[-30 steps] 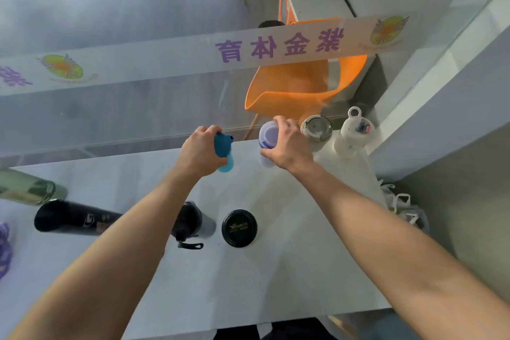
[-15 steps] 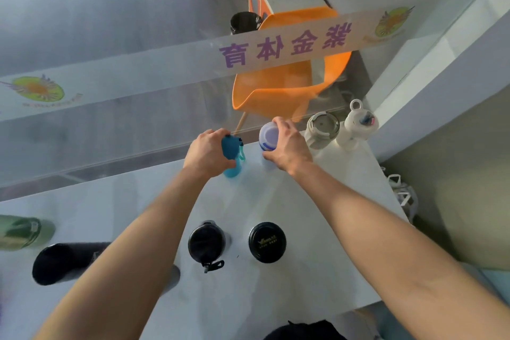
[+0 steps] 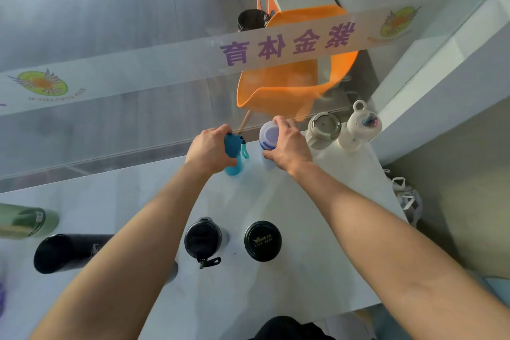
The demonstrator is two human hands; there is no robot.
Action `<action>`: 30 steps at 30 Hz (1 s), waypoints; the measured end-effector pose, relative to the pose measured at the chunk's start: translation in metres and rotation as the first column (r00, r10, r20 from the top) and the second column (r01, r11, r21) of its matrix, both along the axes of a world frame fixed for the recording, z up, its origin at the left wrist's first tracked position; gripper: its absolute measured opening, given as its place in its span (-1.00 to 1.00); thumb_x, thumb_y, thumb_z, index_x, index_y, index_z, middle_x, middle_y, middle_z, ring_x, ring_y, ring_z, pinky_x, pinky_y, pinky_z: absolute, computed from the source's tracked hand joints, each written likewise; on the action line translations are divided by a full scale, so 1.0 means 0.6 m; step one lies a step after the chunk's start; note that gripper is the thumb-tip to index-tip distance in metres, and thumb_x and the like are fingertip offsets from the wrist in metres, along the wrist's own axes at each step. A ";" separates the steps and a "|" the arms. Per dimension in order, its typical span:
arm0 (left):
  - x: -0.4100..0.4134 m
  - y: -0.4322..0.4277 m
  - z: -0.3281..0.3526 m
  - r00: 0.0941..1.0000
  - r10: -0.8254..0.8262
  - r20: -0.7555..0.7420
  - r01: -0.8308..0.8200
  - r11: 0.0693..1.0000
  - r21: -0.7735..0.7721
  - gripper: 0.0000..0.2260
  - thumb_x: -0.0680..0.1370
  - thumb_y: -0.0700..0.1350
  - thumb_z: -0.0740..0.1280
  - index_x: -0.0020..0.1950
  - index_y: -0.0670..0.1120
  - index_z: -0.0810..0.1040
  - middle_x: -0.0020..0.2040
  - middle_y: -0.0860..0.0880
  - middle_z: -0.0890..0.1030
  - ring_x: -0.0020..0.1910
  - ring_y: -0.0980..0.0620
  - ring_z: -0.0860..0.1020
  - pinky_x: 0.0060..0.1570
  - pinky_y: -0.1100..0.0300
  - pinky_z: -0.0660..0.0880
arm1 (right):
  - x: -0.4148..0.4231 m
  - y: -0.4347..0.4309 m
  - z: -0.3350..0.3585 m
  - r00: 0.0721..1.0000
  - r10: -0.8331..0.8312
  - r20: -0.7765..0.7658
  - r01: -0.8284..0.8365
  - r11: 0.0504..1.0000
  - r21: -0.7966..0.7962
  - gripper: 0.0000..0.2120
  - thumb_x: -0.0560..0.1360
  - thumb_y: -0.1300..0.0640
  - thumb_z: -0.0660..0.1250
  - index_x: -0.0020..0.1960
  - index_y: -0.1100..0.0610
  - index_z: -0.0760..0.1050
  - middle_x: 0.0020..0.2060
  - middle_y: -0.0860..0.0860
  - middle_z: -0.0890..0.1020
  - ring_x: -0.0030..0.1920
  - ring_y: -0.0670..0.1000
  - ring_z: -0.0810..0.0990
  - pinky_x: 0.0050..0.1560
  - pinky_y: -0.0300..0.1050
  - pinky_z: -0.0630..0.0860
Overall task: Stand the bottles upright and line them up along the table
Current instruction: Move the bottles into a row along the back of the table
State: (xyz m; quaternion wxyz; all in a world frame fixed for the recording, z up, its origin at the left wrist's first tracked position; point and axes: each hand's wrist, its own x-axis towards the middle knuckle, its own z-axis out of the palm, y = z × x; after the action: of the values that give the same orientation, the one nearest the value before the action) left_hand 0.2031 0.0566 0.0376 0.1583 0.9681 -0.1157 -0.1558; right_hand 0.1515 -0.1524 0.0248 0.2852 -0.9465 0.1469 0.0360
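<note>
A white table (image 3: 303, 270) stands against a glass wall (image 3: 110, 132) which carries a frosted band with purple characters. Behind the glass there is an orange plastic chair (image 3: 276, 91).

Both forearms reach straight forward over the table, to its far edge. The left hand (image 3: 209, 150) is wrapped around the upper part of a small blue plastic bottle (image 3: 233, 168) with a teal strap. This bottle is upright, with its base on the table just under the hand.

Just to the right of this grip, the right hand (image 3: 287, 146) holds a translucent white bottle with a pale violet lid (image 3: 269, 134). The fingers curl around its far side and the thumb lies low on its near side. This bottle is upright too. The two held bottles are near each other but apart.

Right of the right hand's grip stands a beige bottle with a round lid (image 3: 323, 130), and next to it a white bottle with a loop handle (image 3: 361, 127).

Nearer to the person than both grips, two bottles stand upright: a black bottle with a strap (image 3: 202, 239) and a black bottle with a flat printed lid (image 3: 262, 240).

Far to the left of the left hand's grip, a long black bottle (image 3: 63, 252) lies on its side, partly hidden under the forearm. A green bottle (image 3: 24, 222) lies on its side beside it.
</note>
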 end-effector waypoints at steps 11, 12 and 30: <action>-0.015 0.023 0.001 0.999 -0.034 -0.022 0.033 0.998 -0.048 0.18 0.37 0.11 0.72 0.75 0.20 -0.01 0.61 -0.07 0.32 0.38 -0.15 0.55 0.24 -0.04 0.66 | 0.005 0.000 0.007 0.993 0.016 -0.117 -0.024 0.997 -0.068 0.15 0.28 -0.13 0.70 0.67 -0.02 0.11 0.47 0.10 0.40 0.32 0.22 0.60 0.23 0.06 0.59; -0.017 0.030 0.004 0.999 -0.022 -0.024 0.020 0.998 -0.058 0.17 0.37 0.13 0.72 0.75 0.19 -0.01 0.64 -0.06 0.29 0.40 -0.15 0.55 0.25 -0.04 0.65 | 0.001 -0.001 0.011 0.994 0.014 -0.109 -0.022 0.997 -0.076 0.21 0.27 -0.19 0.69 0.70 -0.01 0.06 0.48 0.11 0.38 0.34 0.21 0.58 0.25 0.08 0.60; -0.304 0.160 0.028 0.979 -0.032 -0.201 0.033 0.999 -0.001 -0.18 0.33 0.30 0.62 0.52 0.21 0.39 0.30 0.09 0.55 0.25 -0.02 0.54 0.26 0.01 0.56 | -0.264 0.077 0.092 0.720 0.622 -0.307 -0.666 0.744 -0.057 0.05 0.35 -0.34 0.56 0.68 -0.10 0.13 0.39 0.06 0.49 0.32 0.17 0.59 0.27 0.09 0.57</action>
State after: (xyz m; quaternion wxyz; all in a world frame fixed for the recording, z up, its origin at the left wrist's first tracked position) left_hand 0.0209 0.1526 0.0542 0.1656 0.9456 -0.1147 -0.2554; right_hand -0.0069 -0.1059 0.0798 0.1534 -0.9441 -0.1525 0.2487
